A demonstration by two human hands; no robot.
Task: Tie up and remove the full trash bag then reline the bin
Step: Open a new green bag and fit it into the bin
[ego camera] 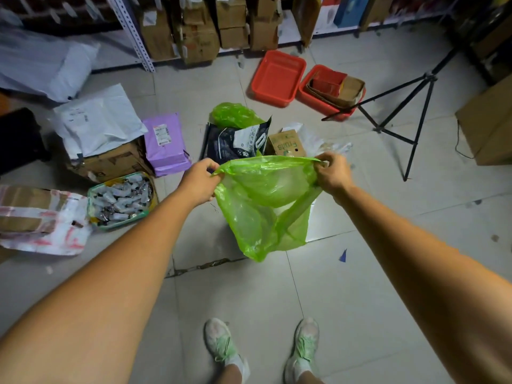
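Nearest the camera, at the bottom edge, two feet in pale green-and-white sneakers [221, 342] stand on the grey tiled floor [249, 300]. Both bare forearms reach forward from there. Above the floor, the left hand [201, 181] pinches one side of the rim of a thin translucent green plastic trash bag [263, 206], its grip closed on a fold of the film. The right hand [332, 173] holds the opposite side of the rim, fingers closed on the plastic too. Between the hands the bag's mouth is stretched wide and its empty body hangs down, crumpled, clear of the tiles.

Just beyond the bag sits a heap of rubbish: a dark printed foil pouch [238, 141], a small brown cardboard box [286, 145] and a bunched green plastic bag [235, 115] on top at the back. Whether a bin stands under this heap cannot be told.

To the left lie a green-rimmed basket of small packets [120, 200], a purple mailer parcel [166, 144] and a white mailer bag [99, 120] on a carton. Farther back, two red plastic tubs [278, 77] sit side by side, near a black tripod [401, 112]. Along the far wall, metal shelving holds rows of cardboard boxes [199, 31].
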